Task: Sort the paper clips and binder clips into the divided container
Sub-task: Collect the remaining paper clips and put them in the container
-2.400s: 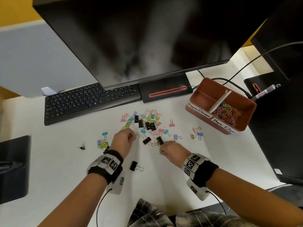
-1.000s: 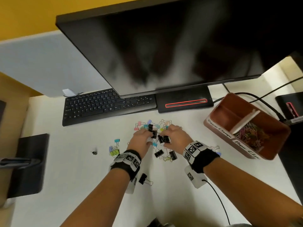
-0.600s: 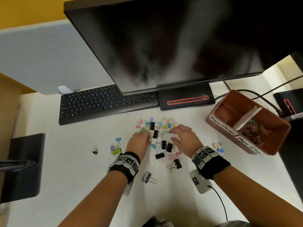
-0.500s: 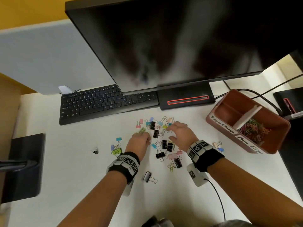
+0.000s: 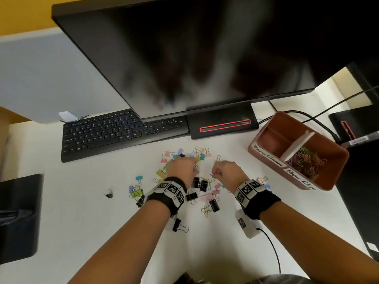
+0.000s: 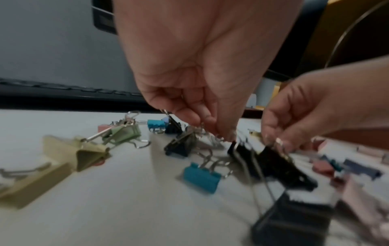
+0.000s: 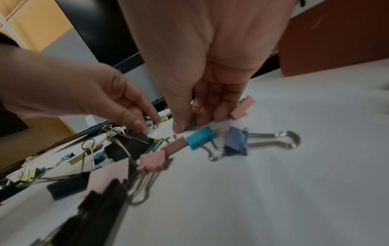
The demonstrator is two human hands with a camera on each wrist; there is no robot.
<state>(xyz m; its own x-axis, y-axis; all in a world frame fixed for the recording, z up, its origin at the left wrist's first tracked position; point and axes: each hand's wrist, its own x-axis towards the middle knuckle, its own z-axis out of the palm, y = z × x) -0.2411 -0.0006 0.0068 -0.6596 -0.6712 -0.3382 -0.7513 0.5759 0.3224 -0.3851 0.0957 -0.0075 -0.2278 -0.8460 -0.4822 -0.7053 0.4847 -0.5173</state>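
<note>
Left hand point(image 5: 181, 168) and right hand point(image 5: 225, 171) curl side by side over scattered coloured binder clips point(image 5: 202, 186), each pinching a wire handle, probably gathering several per trip. Brown divided container point(image 5: 266, 155) sits right of the right hand; only its far compartment holds paper clips point(image 5: 305, 161)

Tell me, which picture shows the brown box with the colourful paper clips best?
The head view. There the whole brown box shows, with its white divider and the paper clips in one side. The right wrist view shows only a plain brown wall. The left wrist view hardly shows it.
</note>
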